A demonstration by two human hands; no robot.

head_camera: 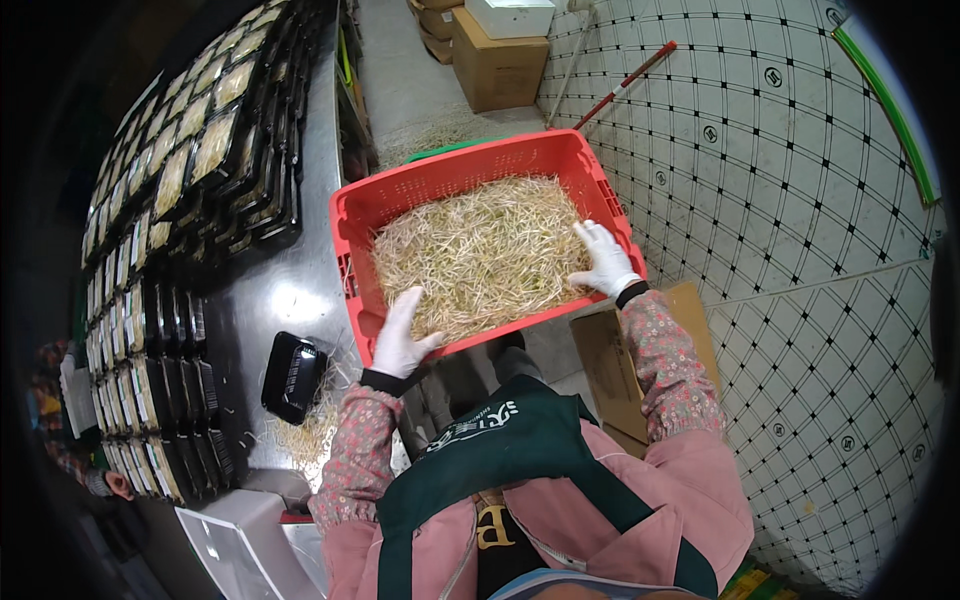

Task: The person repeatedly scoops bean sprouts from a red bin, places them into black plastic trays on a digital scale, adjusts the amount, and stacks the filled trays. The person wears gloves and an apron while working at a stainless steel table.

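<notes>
A red plastic crate (450, 184) in front of me holds a thick bed of pale bean sprouts (480, 251). Both my hands wear white gloves. My left hand (401, 337) is at the crate's near left corner, its fingers along the side of the sprouts and its thumb spread away from them. At the right end, my right hand (604, 259) reaches inside the rim, its fingertips at the edge of the sprouts. No sprouts are visibly gripped in either hand. How firmly the gloves touch the crate or sprouts cannot be told.
On the steel table (289, 281) at left, a black plastic tray (294, 377) lies beside loose sprouts (300, 439). Stacked packed trays (202, 135) rise behind it. Cardboard boxes (499, 60) stand beyond the crate; a red-and-white pole (626, 82) leans at the tiled wall (750, 165). Another person's hand (118, 484) shows far left.
</notes>
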